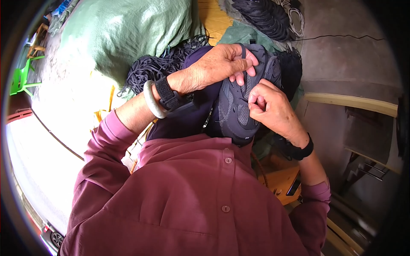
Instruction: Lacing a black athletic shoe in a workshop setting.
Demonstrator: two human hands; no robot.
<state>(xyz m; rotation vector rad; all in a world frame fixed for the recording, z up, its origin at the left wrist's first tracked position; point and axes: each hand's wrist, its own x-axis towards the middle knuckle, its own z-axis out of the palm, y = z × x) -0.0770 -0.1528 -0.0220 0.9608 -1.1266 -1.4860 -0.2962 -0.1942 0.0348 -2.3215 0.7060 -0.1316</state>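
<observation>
A dark grey sneaker (235, 119) with mesh panels rests on my lap, its heel or toe end pointing toward my body; I cannot tell which. Over its far part, my left hand (222, 64) is closed, with a dark flat shoelace (244, 52) passing over its fingers. My right hand (273, 106) is beside the shoe's right edge, fingers curled into a pinch. What sits between those fingertips, if anything, is hidden. A heap of loose dark laces (149, 70) lies left of the shoe, beyond my left wrist.
A large pale green woven sack (124, 38) bulges at the far left. At the far right lie a bundle of black cords (265, 19) and a white cord coil (295, 22). An orange-brown wooden surface (277, 185) is below my right forearm. A green chair (21, 77) stands farther left.
</observation>
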